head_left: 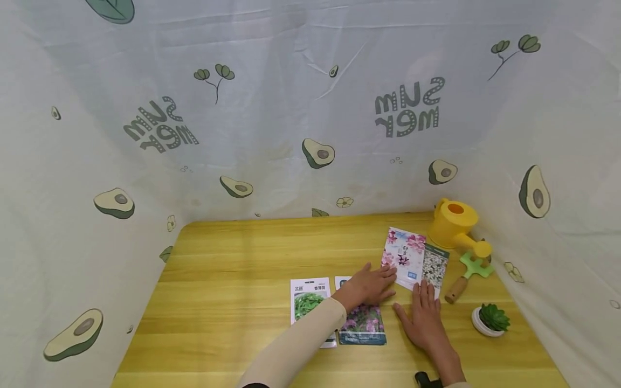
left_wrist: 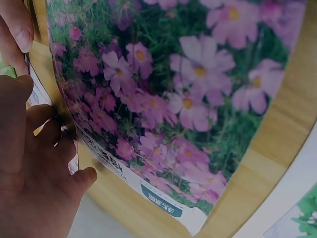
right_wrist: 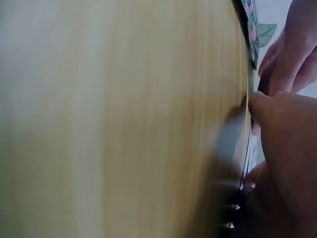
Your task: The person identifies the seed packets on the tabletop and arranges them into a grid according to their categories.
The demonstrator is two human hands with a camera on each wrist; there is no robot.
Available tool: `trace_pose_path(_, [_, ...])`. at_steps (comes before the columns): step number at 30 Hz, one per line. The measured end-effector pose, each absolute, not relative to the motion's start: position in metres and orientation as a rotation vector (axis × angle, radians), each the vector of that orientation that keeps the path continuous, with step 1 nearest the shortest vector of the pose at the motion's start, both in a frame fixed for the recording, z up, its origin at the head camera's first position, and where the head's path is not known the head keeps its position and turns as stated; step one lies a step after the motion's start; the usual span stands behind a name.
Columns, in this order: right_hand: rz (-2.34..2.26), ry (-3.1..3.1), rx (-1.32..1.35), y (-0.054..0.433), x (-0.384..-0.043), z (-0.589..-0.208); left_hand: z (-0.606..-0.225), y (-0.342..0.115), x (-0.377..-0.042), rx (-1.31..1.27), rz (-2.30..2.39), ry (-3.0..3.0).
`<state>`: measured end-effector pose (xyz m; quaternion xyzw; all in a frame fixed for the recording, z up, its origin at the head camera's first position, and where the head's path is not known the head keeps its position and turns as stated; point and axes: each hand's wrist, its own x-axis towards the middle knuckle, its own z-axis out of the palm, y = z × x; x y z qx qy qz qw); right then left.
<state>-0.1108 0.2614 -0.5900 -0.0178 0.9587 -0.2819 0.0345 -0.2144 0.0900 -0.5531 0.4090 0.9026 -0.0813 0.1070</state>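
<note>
My left hand [head_left: 372, 284] reaches across a purple-flower seed packet [head_left: 363, 326], its extended fingers touching the lower left of a pink-blossom seed packet [head_left: 404, 253]. In the left wrist view the purple-flower packet [left_wrist: 168, 104] fills the middle, beside the left hand [left_wrist: 44, 153]. The right hand [head_left: 426, 320] lies with outstretched fingertips at the lower edges of the pink packet and a white-flower seed packet [head_left: 435, 264]. That white-flower packet is partly covered by the pink one. In the right wrist view the right hand [right_wrist: 290, 144] is near the left hand, with the packets seen edge-on.
Left of the purple packet lies a green-leaf seed packet [head_left: 308, 304], partly hidden by my left sleeve. At the right stand a yellow watering can [head_left: 448, 223], a green hand fork [head_left: 466, 275] and a small potted succulent [head_left: 491, 319]. A printed cloth [head_left: 271, 108] surrounds the wooden table [head_left: 218, 302].
</note>
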Motion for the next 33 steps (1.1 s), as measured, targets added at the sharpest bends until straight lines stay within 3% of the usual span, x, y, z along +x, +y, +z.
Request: trace_pose_path(33, [-0.882, 2.886, -0.012, 0.263, -0.1123, -0.589, -0.5503, 0.091, -0.2114, 1.158, -0.48, 2.692])
